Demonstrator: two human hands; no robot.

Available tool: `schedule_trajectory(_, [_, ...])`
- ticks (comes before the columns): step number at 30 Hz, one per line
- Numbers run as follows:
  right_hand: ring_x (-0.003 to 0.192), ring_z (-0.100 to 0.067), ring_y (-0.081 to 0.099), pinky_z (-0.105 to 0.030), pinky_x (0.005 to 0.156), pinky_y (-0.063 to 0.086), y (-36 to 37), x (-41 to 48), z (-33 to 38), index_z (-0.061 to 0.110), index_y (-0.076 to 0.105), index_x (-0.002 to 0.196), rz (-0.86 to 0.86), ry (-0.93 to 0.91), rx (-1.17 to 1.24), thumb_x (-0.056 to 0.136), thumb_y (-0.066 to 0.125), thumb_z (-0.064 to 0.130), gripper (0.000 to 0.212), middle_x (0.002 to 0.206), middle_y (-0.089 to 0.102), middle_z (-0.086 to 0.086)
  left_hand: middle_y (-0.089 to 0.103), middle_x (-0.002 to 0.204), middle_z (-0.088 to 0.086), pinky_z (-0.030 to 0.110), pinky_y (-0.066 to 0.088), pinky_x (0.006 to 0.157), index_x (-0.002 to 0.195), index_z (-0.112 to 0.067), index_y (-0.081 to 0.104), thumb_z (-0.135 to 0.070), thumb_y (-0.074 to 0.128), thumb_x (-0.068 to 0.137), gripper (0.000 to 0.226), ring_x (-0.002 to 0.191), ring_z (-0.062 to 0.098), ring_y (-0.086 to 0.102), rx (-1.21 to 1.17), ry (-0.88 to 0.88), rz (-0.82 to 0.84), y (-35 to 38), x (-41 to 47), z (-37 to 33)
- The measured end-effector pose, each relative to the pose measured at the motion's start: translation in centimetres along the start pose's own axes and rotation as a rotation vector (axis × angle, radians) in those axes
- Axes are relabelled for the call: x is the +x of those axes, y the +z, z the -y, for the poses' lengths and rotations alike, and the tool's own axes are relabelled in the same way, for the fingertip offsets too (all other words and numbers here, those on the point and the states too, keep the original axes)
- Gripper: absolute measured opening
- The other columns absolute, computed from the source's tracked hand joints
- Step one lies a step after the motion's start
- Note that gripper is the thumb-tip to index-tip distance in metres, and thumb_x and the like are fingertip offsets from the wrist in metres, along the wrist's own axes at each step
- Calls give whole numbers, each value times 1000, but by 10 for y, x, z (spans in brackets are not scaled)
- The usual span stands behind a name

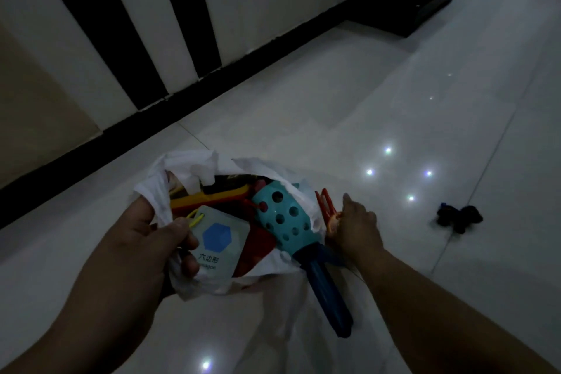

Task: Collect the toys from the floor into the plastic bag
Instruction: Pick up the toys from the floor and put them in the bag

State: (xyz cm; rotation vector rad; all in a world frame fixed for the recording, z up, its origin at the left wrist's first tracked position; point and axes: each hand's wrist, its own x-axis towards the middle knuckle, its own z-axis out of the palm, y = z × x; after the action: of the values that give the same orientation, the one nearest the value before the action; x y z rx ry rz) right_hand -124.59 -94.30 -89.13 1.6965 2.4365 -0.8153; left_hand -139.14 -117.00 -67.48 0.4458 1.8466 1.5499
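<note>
A white plastic bag [185,173] stands open on the floor, full of toys. My left hand [145,240] grips the bag's near-left rim and pinches a pale card with a blue hexagon [217,244] against it. A teal perforated toy with a dark blue handle [283,218] sticks out of the bag toward me. My right hand [356,226] holds a red-orange plastic toy [326,206] at the bag's right edge, forefinger extended. A small dark toy [458,217] lies on the floor to the right.
Glossy white floor tiles [394,100] stretch ahead and to the right. A wall with black and white stripes and a black skirting board [212,91] runs diagonally on the left. A black low cabinet base [425,6] stands at the far right.
</note>
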Motion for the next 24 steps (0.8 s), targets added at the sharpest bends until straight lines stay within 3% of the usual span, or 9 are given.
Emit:
schedule_trajectory(4, [117,-29,41,-41,92,43,6,6,7,15,42,129,85,64,-175,75,70,43,67,126,46,-11,55,49,-2,24,37,38,84,-55,63,-7,45,94,52,34,12,48,44,-3,-30,1,1,2])
schedule_trajectory(8, [112,-30,45,-44,92,46,17,7,2,16,43,127,83,174,-138,80,66,39,57,123,43,-11,57,56,0,28,38,51,67,-58,62,-6,47,92,60,38,14,49,102,-1,-59,3,2,1])
schedule_trajectory(13, [103,-29,53,-38,84,50,20,-6,-20,16,46,124,28,120,-67,77,69,41,58,114,50,-11,58,57,-1,27,37,49,88,-51,62,-7,48,92,47,39,12,49,100,4,-73,-1,8,7])
schedule_trajectory(16, [83,-24,61,-37,76,55,7,-19,-28,15,54,117,-20,140,200,73,69,44,56,100,60,-8,59,57,-2,28,38,52,80,-54,64,-9,48,94,50,40,12,50,96,16,-59,-3,6,10])
schedule_trajectory(18, [74,-15,61,-29,66,52,-17,-26,-23,14,57,119,-83,77,346,73,73,31,51,93,62,-2,58,56,-2,29,38,51,78,-59,63,-9,47,94,55,40,14,50,87,9,-63,-4,5,9])
schedule_trajectory(20, [72,-10,58,-23,58,44,-58,-34,-5,15,57,119,-134,-45,445,75,75,23,49,91,61,4,58,55,-2,29,38,52,90,-62,59,-8,47,94,56,40,15,51,72,8,-65,-5,5,10])
schedule_trajectory(22, [73,-8,58,-23,59,43,-108,-45,25,23,55,115,-120,-186,510,75,76,23,45,88,58,12,59,55,-2,31,39,54,97,-65,55,-6,46,94,60,42,14,52,68,16,-65,-4,4,12])
schedule_trajectory(24, [79,-4,57,-21,63,45,-158,-65,62,32,50,112,-27,-349,464,75,77,24,47,93,56,18,60,60,1,34,39,54,116,-62,51,-6,47,93,61,44,14,52,99,33,-67,-7,3,15])
